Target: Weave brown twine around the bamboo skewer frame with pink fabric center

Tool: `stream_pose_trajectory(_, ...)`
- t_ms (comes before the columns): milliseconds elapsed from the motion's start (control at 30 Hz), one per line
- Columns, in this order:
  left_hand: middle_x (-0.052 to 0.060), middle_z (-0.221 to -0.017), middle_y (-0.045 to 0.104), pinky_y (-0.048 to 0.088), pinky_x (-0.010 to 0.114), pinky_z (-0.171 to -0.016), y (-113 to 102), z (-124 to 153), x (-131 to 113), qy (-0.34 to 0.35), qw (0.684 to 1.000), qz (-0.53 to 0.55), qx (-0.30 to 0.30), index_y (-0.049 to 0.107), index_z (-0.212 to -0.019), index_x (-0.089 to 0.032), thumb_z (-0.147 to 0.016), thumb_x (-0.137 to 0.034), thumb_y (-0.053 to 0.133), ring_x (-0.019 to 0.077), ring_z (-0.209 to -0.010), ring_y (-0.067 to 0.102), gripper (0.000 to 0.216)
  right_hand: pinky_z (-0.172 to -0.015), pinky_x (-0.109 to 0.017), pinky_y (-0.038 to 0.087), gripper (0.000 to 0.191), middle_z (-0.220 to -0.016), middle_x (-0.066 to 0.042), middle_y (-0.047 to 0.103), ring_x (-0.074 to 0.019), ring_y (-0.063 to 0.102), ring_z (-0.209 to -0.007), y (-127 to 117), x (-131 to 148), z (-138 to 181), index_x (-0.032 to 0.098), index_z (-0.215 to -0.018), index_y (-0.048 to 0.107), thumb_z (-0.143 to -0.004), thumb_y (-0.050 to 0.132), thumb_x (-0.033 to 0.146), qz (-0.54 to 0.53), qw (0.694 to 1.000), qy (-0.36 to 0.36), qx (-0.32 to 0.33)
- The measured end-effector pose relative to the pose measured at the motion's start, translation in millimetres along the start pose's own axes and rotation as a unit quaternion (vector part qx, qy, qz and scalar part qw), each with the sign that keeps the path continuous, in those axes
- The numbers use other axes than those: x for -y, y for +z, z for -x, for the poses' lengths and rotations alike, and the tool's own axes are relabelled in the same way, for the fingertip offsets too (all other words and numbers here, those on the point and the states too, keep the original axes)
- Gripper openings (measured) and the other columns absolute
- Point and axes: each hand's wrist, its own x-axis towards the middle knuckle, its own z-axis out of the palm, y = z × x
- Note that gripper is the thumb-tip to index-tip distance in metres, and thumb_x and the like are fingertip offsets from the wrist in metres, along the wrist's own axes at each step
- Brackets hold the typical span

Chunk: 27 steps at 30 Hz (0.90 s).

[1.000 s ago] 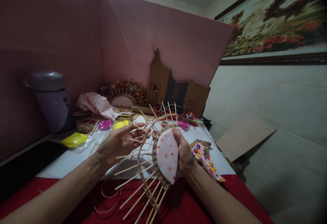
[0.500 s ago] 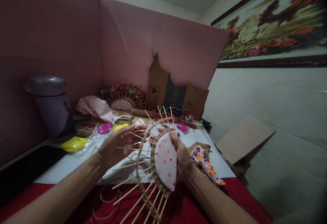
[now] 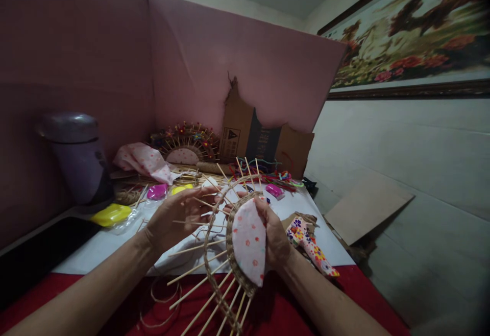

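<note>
I hold a half-round craft piece (image 3: 248,241) upright over the table: a pink dotted fabric centre edged with woven twine, with thin wooden sticks (image 3: 199,285) fanning out to a twine arc. My right hand (image 3: 273,234) grips the fabric centre from behind, fingers wrapped round its edge. My left hand (image 3: 176,218) reaches in among the sticks on the left, fingers bent and pinching near the twine arc; what it pinches is too small to make out.
A finished stick fan (image 3: 186,144), pink dotted cloth (image 3: 143,161), pink and yellow clay packs (image 3: 157,192), a yellow pack (image 3: 111,215), coloured cords (image 3: 281,176) and a flowered glue gun (image 3: 310,246) lie on white paper. A purple jug (image 3: 76,157) stands left, cardboard (image 3: 264,144) behind.
The view shifted slightly. The craft piece and both hands stay almost in place; my left fingers have curled a little tighter among the sticks.
</note>
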Motion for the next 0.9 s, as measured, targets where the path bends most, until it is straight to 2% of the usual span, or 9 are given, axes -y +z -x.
stream_pose_trajectory(133, 0.012, -0.108, 0.063, 0.043, 0.033, -0.084, -0.7, -0.9, 1.9, -0.004, 0.999, -0.03, 0.03, 0.063, -0.101, -0.009, -0.069, -0.007, 0.046, 0.024, -0.096, 0.058, 0.036, -0.066, -0.035, 0.051, 0.038, -0.08, -0.005, 0.07, -0.0197, 0.066, -0.066, -0.9, -0.6, -1.0, 0.021, -0.111, 0.052, -0.079, 0.051, 0.04, -0.001, 0.999, 0.01, 0.04)
stream_pose_trajectory(200, 0.013, -0.112, 0.061, 0.039, 0.034, -0.089, -1.5, 0.2, 1.3, -0.012, 0.998, -0.042, 0.047, 0.061, -0.104, -0.009, -0.069, -0.005, 0.044, 0.0245, -0.1, 0.057, 0.039, -0.066, -0.035, 0.051, 0.037, -0.084, -0.006, 0.07, -0.0199, 0.066, -0.068, 1.0, 0.2, -0.6, 0.021, -0.11, 0.052, -0.078, 0.052, 0.04, -0.004, 0.999, 0.008, 0.046)
stream_pose_trajectory(433, 0.016, -0.118, 0.058, 0.035, 0.04, -0.092, -2.7, 5.6, -6.7, -0.04, 0.991, -0.003, 0.128, 0.052, -0.118, -0.007, -0.067, -0.023, 0.05, 0.0332, -0.113, 0.047, 0.054, -0.061, -0.036, 0.051, 0.04, -0.08, -0.006, 0.071, -0.0208, 0.066, -0.064, 1.0, 2.6, -0.9, 0.021, -0.111, 0.053, -0.078, 0.05, 0.045, -0.022, 0.998, 0.019, 0.049)
stream_pose_trajectory(533, 0.019, -0.113, 0.06, 0.033, 0.044, -0.094, 2.7, 5.8, -7.1, -0.051, 0.992, -0.009, 0.111, 0.056, -0.113, -0.005, -0.075, -0.039, 0.047, 0.0352, -0.112, 0.048, 0.052, -0.06, -0.035, 0.051, 0.042, -0.076, -0.005, 0.071, -0.0202, 0.065, -0.061, -5.4, 1.9, -4.4, 0.02, -0.111, 0.054, -0.078, 0.049, 0.047, -0.014, 0.999, 0.011, 0.051)
stream_pose_trajectory(600, 0.02, -0.109, 0.061, 0.034, 0.044, -0.093, 5.5, 5.6, -5.6, -0.048, 0.995, -0.024, 0.09, 0.058, -0.109, -0.005, -0.078, -0.042, 0.044, 0.0342, -0.108, 0.051, 0.051, -0.06, -0.035, 0.051, 0.042, -0.074, -0.005, 0.071, -0.0197, 0.065, -0.059, -8.9, 1.8, -6.3, 0.02, -0.111, 0.054, -0.079, 0.049, 0.047, -0.011, 0.999, 0.013, 0.05)
stream_pose_trajectory(667, 0.018, -0.106, 0.064, 0.037, 0.042, -0.092, 6.7, 5.3, -3.2, -0.031, 0.996, -0.053, 0.064, 0.061, -0.106, -0.007, -0.079, -0.035, 0.048, 0.0314, -0.103, 0.056, 0.041, -0.059, -0.034, 0.051, 0.042, -0.072, -0.004, 0.07, -0.0193, 0.064, -0.058, -11.0, 1.8, -7.3, 0.019, -0.11, 0.055, -0.079, 0.048, 0.047, -0.009, 0.999, 0.016, 0.05)
stream_pose_trajectory(767, 0.012, -0.097, 0.068, 0.04, 0.036, -0.089, 7.5, 4.2, 1.4, 0.009, 0.993, -0.119, 0.014, 0.066, -0.096, -0.013, -0.072, -0.013, 0.058, 0.0259, -0.095, 0.061, 0.025, -0.06, -0.034, 0.051, 0.04, -0.069, -0.004, 0.07, -0.0193, 0.064, -0.058, -11.5, 1.2, -6.9, 0.018, -0.106, 0.057, -0.079, 0.05, 0.046, -0.014, 0.999, 0.02, 0.046)
stream_pose_trajectory(833, 0.009, -0.091, 0.07, 0.041, 0.034, -0.088, 7.9, 2.7, 4.7, 0.025, 0.987, -0.156, -0.008, 0.068, -0.09, -0.016, -0.066, -0.002, 0.061, 0.0242, -0.09, 0.062, 0.028, -0.061, -0.034, 0.051, 0.038, -0.068, -0.003, 0.069, -0.0193, 0.064, -0.06, -10.0, 0.7, -5.3, 0.018, -0.105, 0.057, -0.079, 0.05, 0.044, -0.017, 0.999, 0.027, 0.044)
stream_pose_trajectory(900, 0.008, -0.084, 0.071, 0.043, 0.033, -0.084, 7.5, 0.7, 7.5, 0.027, 0.984, -0.177, -0.023, 0.069, -0.084, -0.016, -0.062, 0.001, 0.064, 0.0232, -0.084, 0.064, 0.028, -0.062, -0.034, 0.051, 0.036, -0.069, -0.004, 0.069, -0.0193, 0.065, -0.063, -7.4, 0.3, -2.9, 0.018, -0.105, 0.057, -0.08, 0.048, 0.042, -0.013, 0.998, 0.029, 0.048)
